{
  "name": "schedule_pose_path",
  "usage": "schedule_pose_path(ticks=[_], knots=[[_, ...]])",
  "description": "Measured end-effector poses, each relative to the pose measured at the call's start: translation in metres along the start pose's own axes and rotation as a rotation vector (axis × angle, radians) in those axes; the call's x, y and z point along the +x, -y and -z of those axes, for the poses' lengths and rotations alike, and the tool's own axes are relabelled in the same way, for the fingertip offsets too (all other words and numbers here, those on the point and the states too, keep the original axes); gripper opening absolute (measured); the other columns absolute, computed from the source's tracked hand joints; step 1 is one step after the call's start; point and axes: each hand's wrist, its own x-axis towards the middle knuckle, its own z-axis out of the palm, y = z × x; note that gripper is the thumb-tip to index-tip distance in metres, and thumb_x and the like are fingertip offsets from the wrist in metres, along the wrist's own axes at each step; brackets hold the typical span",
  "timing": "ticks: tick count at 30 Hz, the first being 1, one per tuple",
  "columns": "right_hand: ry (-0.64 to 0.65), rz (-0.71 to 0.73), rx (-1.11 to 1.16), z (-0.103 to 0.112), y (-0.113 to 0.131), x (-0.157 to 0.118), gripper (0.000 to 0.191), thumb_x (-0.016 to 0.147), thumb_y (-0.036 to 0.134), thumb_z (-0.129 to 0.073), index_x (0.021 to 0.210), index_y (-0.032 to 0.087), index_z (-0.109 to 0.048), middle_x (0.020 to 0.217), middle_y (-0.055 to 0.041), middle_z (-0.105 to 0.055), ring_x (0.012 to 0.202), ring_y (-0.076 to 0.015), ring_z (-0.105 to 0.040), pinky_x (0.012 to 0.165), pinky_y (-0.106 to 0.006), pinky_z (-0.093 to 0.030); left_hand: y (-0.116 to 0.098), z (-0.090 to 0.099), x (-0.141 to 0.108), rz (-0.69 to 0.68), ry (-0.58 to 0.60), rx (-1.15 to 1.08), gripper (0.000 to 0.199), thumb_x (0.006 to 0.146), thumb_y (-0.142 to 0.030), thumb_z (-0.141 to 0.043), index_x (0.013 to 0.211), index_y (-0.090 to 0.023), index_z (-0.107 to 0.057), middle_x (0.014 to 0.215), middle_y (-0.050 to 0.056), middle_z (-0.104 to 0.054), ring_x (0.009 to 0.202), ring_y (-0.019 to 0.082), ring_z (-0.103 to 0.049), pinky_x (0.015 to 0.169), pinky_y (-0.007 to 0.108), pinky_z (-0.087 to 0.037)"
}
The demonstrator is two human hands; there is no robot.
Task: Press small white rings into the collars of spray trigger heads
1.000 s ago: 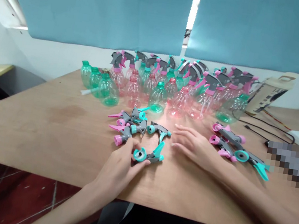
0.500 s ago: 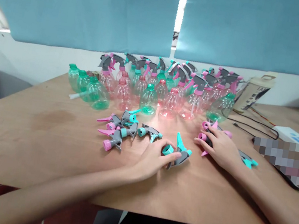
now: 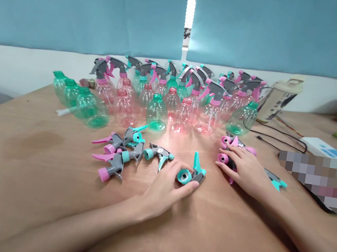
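My left hand is closed around a grey spray head with a teal collar and trigger, low over the table. Its thumb is at the near side and the fingertips are partly hidden behind. My right hand rests with fingers stretched out over pink-and-grey spray heads, touching them and covering part of them. A teal-and-grey spray head lies beyond its wrist. Left of my left hand lie another teal spray head and a small pile of pink and teal ones.
Behind stand clear pink and green bottles, several with spray heads on. Green bottles stand at the left, by a white tube. At the right are a cream container, black cables and a white box.
The view has shifted a little. The teal spray head in my left hand has turned, its collar opening now facing me more. My right hand stays over the pink spray heads.
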Motion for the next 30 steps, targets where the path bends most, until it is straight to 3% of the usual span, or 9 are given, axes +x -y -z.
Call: schedule_pose_path(ticks=[6,9,11,13,16,19,22,27,30], knots=[[0.017,-0.001,0.036,0.001,-0.003,-0.002,0.045,0.088,0.051,-0.047,0.111,0.015,-0.061,0.125,-0.0158,-0.056,0.116,-0.0335,-0.052,0.096,-0.050,-0.042,-0.002,0.001,0.000,0.002,-0.005,0.031,0.019,0.084,-0.028,-0.056,0.102,-0.022,-0.056,0.100,0.002,-0.060,0.076,0.017,-0.055,0.069,0.030,-0.044],[-0.059,-0.016,0.072,0.010,0.004,-0.003,0.048,0.085,0.050,-0.051,0.119,0.016,-0.056,0.133,-0.0171,-0.050,0.122,-0.0357,-0.047,0.100,-0.057,-0.036,-0.003,0.001,0.000,0.012,-0.017,-0.020,0.020,0.084,-0.027,-0.057,0.103,-0.022,-0.056,0.098,0.002,-0.060,0.072,0.015,-0.056,0.064,0.028,-0.046],[-0.142,0.040,0.127,0.022,0.018,-0.003,0.044,0.085,0.047,-0.054,0.121,0.020,-0.054,0.136,-0.0145,-0.048,0.127,-0.0345,-0.043,0.105,-0.060,-0.027,-0.003,0.000,0.001,0.023,-0.022,-0.078,0.021,0.084,-0.029,-0.058,0.104,-0.022,-0.056,0.097,0.002,-0.060,0.070,0.014,-0.056,0.062,0.027,-0.048],[-0.179,0.156,0.231,0.035,0.039,-0.002,0.035,0.084,0.043,-0.058,0.114,0.024,-0.056,0.125,-0.0099,-0.057,0.120,-0.0287,-0.050,0.108,-0.055,-0.026,-0.003,0.000,0.001,0.039,-0.042,-0.134,0.022,0.084,-0.030,-0.060,0.104,-0.022,-0.056,0.096,0.001,-0.060,0.070,0.013,-0.057,0.062,0.026,-0.049],[-0.111,0.233,0.353,0.045,0.072,0.003,0.038,0.082,0.045,-0.061,0.111,0.022,-0.056,0.109,-0.0083,-0.065,0.107,-0.0255,-0.058,0.104,-0.051,-0.031,-0.001,-0.001,0.001,0.064,-0.069,-0.218,0.024,0.083,-0.029,-0.062,0.104,-0.022,-0.055,0.099,0.000,-0.060,0.073,0.012,-0.060,0.065,0.025,-0.051],[-0.066,0.208,0.419,0.039,0.093,0.008,0.050,0.076,0.050,-0.065,0.116,0.021,-0.054,0.107,-0.0106,-0.063,0.103,-0.0282,-0.057,0.093,-0.050,-0.040,0.002,-0.003,0.000,0.085,-0.093,-0.338,0.027,0.083,-0.029,-0.063,0.106,-0.022,-0.050,0.106,0.002,-0.059,0.083,0.014,-0.063,0.072,0.027,-0.053],[-0.069,0.177,0.485,0.024,0.097,0.009,0.039,0.084,0.035,-0.059,0.119,0.022,-0.051,0.104,-0.0092,-0.064,0.100,-0.0262,-0.057,0.087,-0.045,-0.045,0.003,-0.005,-0.001,0.087,-0.114,-0.460,0.032,0.081,-0.026,-0.064,0.105,-0.021,-0.042,0.108,0.005,-0.061,0.098,0.019,-0.063,0.079,0.031,-0.054],[-0.198,0.172,0.602,0.008,0.085,0.002,0.043,0.085,0.028,-0.059,0.124,0.023,-0.041,0.101,-0.0052,-0.067,0.098,-0.0221,-0.062,0.100,-0.051,-0.035,0.002,-0.006,-0.004,0.111,-0.070,-0.491,0.030,0.084,-0.026,-0.062,0.099,-0.023,-0.036,0.103,0.004,-0.065,0.086,0.017,-0.067,0.068,0.028,-0.054],[-0.146,0.178,0.610,0.006,0.079,0.001,0.031,0.086,0.030,-0.059,0.114,0.025,-0.050,0.100,-0.0030,-0.069,0.089,-0.0195,-0.064,0.104,-0.050,-0.032,0.002,-0.005,-0.004,0.115,-0.064,-0.407,0.023,0.086,-0.028,-0.060,0.097,-0.022,-0.041,0.101,0.003,-0.065,0.084,0.017,-0.067,0.069,0.029,-0.054]])
